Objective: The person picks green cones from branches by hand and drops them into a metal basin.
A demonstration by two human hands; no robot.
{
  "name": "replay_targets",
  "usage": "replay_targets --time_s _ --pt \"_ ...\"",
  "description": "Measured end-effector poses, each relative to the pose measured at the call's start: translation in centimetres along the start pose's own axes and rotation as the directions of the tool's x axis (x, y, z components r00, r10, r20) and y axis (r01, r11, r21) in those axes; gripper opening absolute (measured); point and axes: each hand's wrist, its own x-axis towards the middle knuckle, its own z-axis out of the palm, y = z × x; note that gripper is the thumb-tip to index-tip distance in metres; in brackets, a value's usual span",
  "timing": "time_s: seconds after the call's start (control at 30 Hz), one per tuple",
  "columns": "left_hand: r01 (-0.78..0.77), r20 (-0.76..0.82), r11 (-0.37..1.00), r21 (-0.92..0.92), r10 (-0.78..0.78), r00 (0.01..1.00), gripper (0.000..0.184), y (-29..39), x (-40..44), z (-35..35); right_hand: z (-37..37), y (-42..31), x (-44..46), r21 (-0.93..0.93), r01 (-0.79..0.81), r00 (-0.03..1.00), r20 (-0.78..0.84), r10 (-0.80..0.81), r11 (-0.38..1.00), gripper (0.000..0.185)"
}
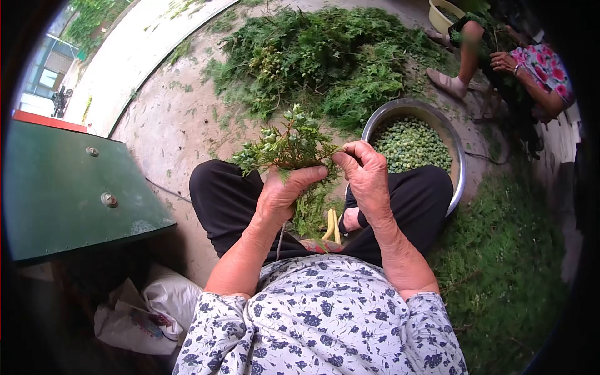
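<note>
Floor [169, 103], head view: concrete
Left hand [282, 189]: closed round a berried sprig [287, 142], twelve o'clock
Right hand [367, 170]: fingertips pinched on its edge
Basin [462, 169]: one o'clock, part-filled with berries [412, 142], probably picked already
Pile [319, 62]: twelve o'clock beyond, apparently left to strip

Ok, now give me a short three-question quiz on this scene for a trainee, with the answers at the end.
1. What lies in the metal basin?
A) folded cloth
B) small round green pieces
C) loose gravel
2. True or false: the left hand grips the leafy sprig.
3. Fill in: the large heap of greenery lies on the ___.

Key: 1. B. 2. True. 3. Ground.
</note>
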Motion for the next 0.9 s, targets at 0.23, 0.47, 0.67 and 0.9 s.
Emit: replay_targets --time_s 0.23,0.47,0.67,0.9 --pt "0.173 -0.047 0.984 -0.049 -0.175 0.983 0.013 -0.2 0.2 -1.9 -2.0 -0.1 1.8 0.856 -0.338 0.886 0.149 0.440 0.391 0.016" --pt "0.289 -0.053 0.954 -0.080 -0.294 0.954 0.012 -0.9 0.6 -2.5 -1.0 0.6 0.9 0.683 -0.632 0.771 0.508 0.384 0.365 0.022" --pt "0.349 -0.056 0.934 -0.083 -0.354 0.934 0.012 0.2 0.0 -1.4 -1.2 -0.5 0.9 0.578 -0.724 0.689 0.590 0.420 0.377 0.025" --pt "0.218 -0.012 0.974 -0.062 -0.219 0.976 0.014 -1.6 1.0 -2.1 0.1 -0.4 0.0 0.606 -0.560 0.815 0.277 0.509 0.566 0.011"
